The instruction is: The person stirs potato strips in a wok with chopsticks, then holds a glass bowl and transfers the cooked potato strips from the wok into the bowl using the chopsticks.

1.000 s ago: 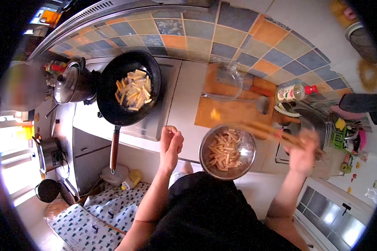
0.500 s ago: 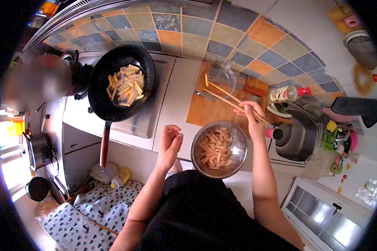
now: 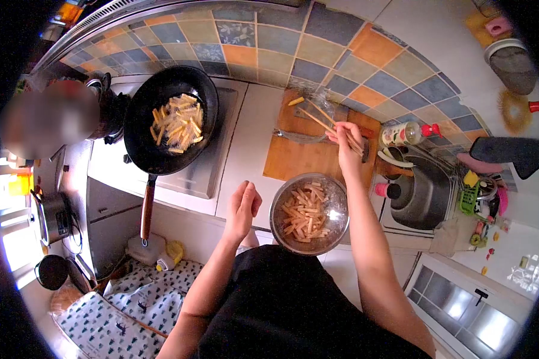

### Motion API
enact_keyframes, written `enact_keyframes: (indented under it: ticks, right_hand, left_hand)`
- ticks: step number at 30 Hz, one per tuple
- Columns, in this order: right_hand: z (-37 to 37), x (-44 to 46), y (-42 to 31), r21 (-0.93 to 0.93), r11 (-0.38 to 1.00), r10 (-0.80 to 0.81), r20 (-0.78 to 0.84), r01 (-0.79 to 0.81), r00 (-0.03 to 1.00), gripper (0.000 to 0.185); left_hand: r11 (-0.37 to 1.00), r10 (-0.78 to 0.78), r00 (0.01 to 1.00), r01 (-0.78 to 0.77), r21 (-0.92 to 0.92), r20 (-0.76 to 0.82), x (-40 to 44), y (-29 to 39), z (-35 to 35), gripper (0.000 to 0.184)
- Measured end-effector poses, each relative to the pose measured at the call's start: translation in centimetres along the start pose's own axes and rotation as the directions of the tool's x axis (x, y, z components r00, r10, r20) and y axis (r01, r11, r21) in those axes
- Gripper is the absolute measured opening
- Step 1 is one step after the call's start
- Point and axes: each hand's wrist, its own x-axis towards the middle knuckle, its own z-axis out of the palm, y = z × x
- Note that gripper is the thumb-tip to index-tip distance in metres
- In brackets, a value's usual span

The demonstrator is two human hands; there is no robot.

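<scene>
My right hand [image 3: 348, 139] is closed around wooden chopsticks [image 3: 319, 118] over the wooden cutting board [image 3: 293, 161]. A yellow strip [image 3: 296, 101] shows at the chopstick tips, near the clear glass bowl [image 3: 323, 107]. My left hand [image 3: 244, 203] hangs before the counter with its fingers curled together and nothing visible in them. Just right of it, a metal bowl [image 3: 278, 230] holds pale cut strips [image 3: 306, 210]. On the stove, a black pan [image 3: 139, 134] contains yellowish strips [image 3: 178, 122] in bubbling oil.
The pan's wooden handle [image 3: 146, 209] juts over the counter's front edge. A clear bottle with a red cap [image 3: 401, 134] stands behind the sink [image 3: 422, 197]. A pink-capped bottle [image 3: 387, 190] lies near the sink's left edge. Tiled wall [image 3: 275, 39] rises behind.
Over the last second, my right hand with the chopsticks has moved left and up from near the sink to over the board. My left hand has hardly moved; the view has shifted slightly.
</scene>
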Motion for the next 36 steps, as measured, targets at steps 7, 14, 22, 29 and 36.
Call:
enact_keyframes:
  ticks: [7,14,22,29,36]
  right_hand:
    - [-0.2,4.2,0.3,-0.106,0.994,0.043,0.189,-0.024,0.981,0.023]
    - [0.0,7.2,0.3,-0.079,0.991,0.121,0.108,-0.112,0.987,0.030]
    - [-2.5,4.4,-1.4,0.055,0.991,0.120,0.023,-0.121,0.993,0.037]
    - [0.2,-2.2,-9.1,0.296,0.931,0.222,0.001,-0.212,0.975,0.037]
    - [11.9,-8.8,-10.6,0.383,0.844,0.307,0.229,-0.375,0.924,0.037]
  left_hand:
    - [0.989,0.119,0.989,-0.126,-0.078,-0.092,1.1,1.1,2.8,0.017]
    - [0.980,0.147,0.975,-0.166,-0.111,-0.168,-1.2,-0.2,3.3,0.009]
    - [0.973,0.184,0.947,-0.214,-0.090,-0.263,-3.8,-1.2,2.4,0.008]
    - [0.985,0.147,0.958,-0.164,-0.049,-0.245,-3.7,-0.8,-1.3,0.019]
    - [0.981,0.181,0.960,-0.192,-0.028,-0.215,-5.1,1.2,-7.9,0.017]
